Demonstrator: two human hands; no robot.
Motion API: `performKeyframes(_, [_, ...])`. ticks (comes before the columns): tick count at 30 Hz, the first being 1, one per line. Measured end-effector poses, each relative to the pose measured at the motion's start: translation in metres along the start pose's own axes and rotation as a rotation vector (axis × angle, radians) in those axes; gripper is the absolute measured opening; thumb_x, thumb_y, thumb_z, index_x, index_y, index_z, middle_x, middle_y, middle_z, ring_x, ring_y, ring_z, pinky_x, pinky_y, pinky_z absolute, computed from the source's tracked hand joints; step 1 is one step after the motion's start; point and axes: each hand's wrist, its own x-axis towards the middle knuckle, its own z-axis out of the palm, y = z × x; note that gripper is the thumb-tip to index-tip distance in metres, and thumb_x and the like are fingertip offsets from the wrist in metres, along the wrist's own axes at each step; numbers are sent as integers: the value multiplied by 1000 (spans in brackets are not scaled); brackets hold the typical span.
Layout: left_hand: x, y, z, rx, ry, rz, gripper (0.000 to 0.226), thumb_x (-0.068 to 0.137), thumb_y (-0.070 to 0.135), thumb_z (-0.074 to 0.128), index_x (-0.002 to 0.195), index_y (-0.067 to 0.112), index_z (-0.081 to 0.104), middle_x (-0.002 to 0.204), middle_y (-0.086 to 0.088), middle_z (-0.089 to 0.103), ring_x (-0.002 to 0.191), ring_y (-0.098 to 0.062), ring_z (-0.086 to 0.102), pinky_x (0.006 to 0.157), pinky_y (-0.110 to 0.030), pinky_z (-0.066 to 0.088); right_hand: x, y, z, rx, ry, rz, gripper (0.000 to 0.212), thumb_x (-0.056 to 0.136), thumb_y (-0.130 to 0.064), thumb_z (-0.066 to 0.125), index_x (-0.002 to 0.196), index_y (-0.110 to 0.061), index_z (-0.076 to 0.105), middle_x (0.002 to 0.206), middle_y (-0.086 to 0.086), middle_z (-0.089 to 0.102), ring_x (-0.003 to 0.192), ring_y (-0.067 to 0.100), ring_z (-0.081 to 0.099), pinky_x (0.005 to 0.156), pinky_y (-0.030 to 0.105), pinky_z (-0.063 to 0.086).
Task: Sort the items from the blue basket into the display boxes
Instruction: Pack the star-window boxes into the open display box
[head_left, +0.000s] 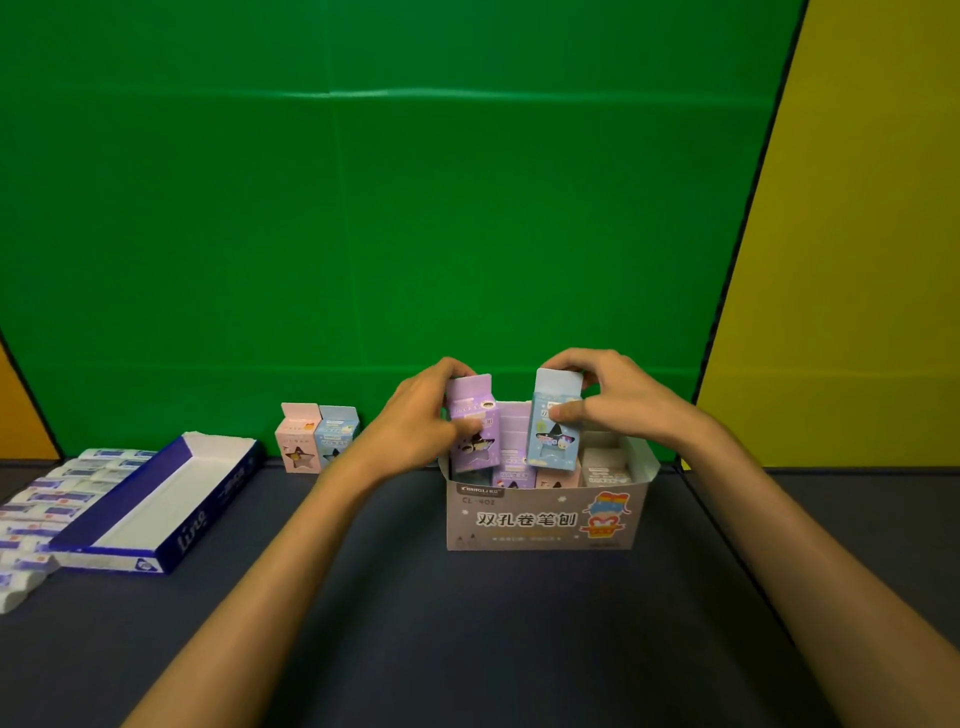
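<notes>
Left hand (431, 415) grips a purple carton (474, 422), fingers over its top, thumb on the front face. Right hand (608, 400) pinches a light blue carton (553, 423) near its top, thumb on the front, fingers curled over the back. Both cartons upright, partly raised out of the grey display box (545, 514), their lower ends at or just under its rim. Purple one sits at the box's left end, blue one near the middle, apart from each other.

The grey display box stands on the dark table (415, 623), centre-right, printed front facing the camera. Inside it more small cartons show: purple, pink and whitish ones, packed upright; exact count unclear.

Left of the left hand, near the back edge of the table, a pink carton (297, 439) and another blue carton (336, 434) stand upright, touching side by side, outside any box.

Far left: a long blue-and-white display box (171, 499), open top, lying at an angle. Beside it, on its left, rows of small white-and-blue packets (57, 499) lie flat on the table, running off the frame edge.

No blue basket in view. Green backdrop (363, 208) behind the table, yellow panel (857, 260) to the right.
</notes>
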Motion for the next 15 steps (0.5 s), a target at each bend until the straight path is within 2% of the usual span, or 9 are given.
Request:
performKeyframes(3, [2,-2,5,50,-30,-7,44,82,12,75,120,21,54,108,-1,62,98,-20,58,86,-44,51,-3,5,-3,4,-1,8,37,80,-10,79,113,-21,65,104,-4,68,96,14,65,84,34,57])
performKeyframes(6, [2,1,7,19,-75,0,44,81,12,75,120,23,57,107,0,63,98,-21,60,86,-45,53,-6,11,-7,16,19,16,38,81,-10,79,114,-21,65,105,-5,68,97,12,65,81,28,56])
performKeyframes(10, [4,8,18,39,-190,19,44,81,16,79,119,22,58,107,0,64,94,-18,62,82,-35,53,-8,15,-12,13,62,25,42,81,-10,79,119,-21,65,110,-6,67,93,0,60,70,12,46])
performKeyframes(12, [6,9,26,68,-238,31,46,78,18,83,117,23,59,106,2,64,89,-14,64,79,-32,53,-8,17,-14,5,71,26,44,82,-10,79,122,-21,64,111,-7,65,93,-3,58,66,8,43])
performKeyframes(15, [10,7,40,146,-281,40,49,69,15,88,111,22,63,105,3,65,90,-14,63,81,-33,54,-11,20,-16,6,81,29,44,81,-10,79,121,-21,64,111,-7,66,92,-3,59,64,6,44])
